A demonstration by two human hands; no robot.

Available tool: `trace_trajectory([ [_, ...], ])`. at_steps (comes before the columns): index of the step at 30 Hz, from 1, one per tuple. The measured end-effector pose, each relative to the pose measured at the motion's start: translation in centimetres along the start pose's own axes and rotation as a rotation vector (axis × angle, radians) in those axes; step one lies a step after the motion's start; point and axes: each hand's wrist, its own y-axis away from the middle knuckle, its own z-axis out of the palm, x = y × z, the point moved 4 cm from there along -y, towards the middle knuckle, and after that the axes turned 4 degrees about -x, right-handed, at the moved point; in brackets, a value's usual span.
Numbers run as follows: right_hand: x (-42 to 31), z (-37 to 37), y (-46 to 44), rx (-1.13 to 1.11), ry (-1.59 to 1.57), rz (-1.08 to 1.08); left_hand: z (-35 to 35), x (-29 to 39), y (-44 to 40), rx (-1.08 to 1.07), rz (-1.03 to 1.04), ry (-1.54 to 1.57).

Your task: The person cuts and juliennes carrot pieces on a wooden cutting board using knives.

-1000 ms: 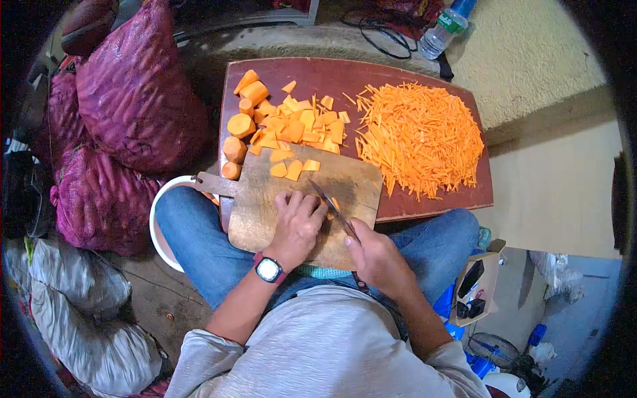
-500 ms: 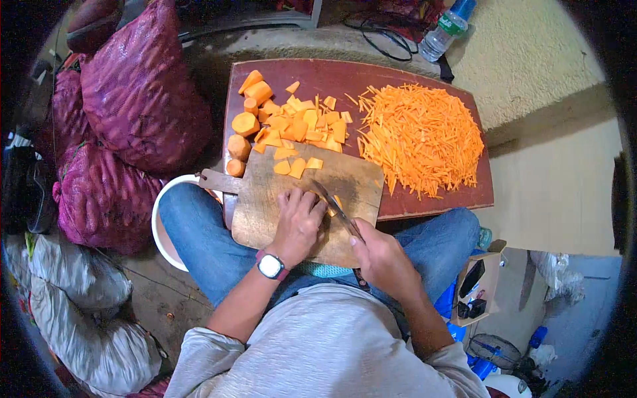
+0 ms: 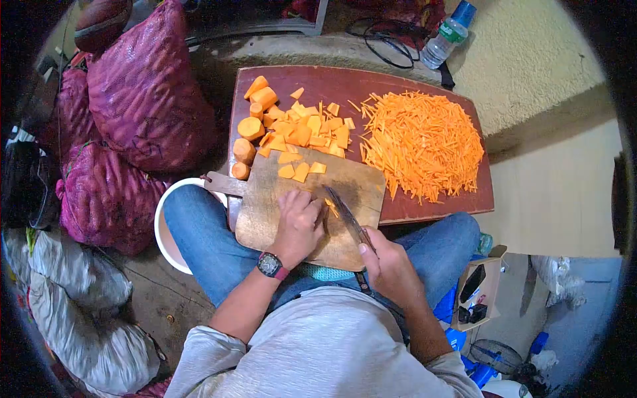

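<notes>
A wooden cutting board (image 3: 265, 215) lies across my lap and the near edge of a dark red table. My left hand (image 3: 300, 222) presses on it with fingers bunched; what is under them is hidden. In my right hand (image 3: 393, 265) is a knife (image 3: 344, 207), its blade slanting up and left, just right of my left fingers. A few thin carrot strips (image 3: 332, 207) lie between the blade and those fingers. Several flat carrot slices (image 3: 300, 172) rest near the board's far edge. Beyond it is a heap of carrot slices (image 3: 308, 127).
A large mound of carrot strips (image 3: 424, 146) covers the right of the red table (image 3: 371, 79). Carrot chunks (image 3: 250, 128) line its left side. A white basin (image 3: 166, 232) sits by my left knee, mesh sacks (image 3: 142, 99) farther left. A water bottle (image 3: 446, 40) lies behind the table.
The knife has shifted slightly right, away from my left fingers, uncovering the thin strips. My left hand stays bunched on the board. The view has moved a little.
</notes>
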Motion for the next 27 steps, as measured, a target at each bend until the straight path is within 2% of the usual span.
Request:
trace_trajectory([
  [4,0.4,0.8,0.3,0.008,0.004,-0.024,-0.5,0.5,0.0,-0.056,-0.006,-0.029],
  [7,0.2,0.8,0.4,-0.016,-0.021,-0.017,-0.9,0.4,-0.4,0.016,0.014,-0.016],
  [12,0.7,1.7,0.7,-0.041,-0.035,-0.037,-1.8,-0.8,-1.0,0.192,-0.107,0.158],
  [17,2.4,0.4,-0.4,-0.129,-0.043,0.048,-1.9,-1.0,-1.2,0.217,-0.102,0.133],
  [21,5.5,-4.9,-3.6,0.206,0.118,0.016,-2.1,-0.3,-1.4,0.167,-0.008,0.054],
  [22,6.3,-5.8,-4.2,0.321,0.147,-0.055,-2.0,-0.3,-1.3,0.173,-0.002,0.055],
  [27,7.5,-8.0,-4.9,0.310,0.097,0.023,-0.8,-0.6,-0.9,0.031,0.037,-0.008],
])
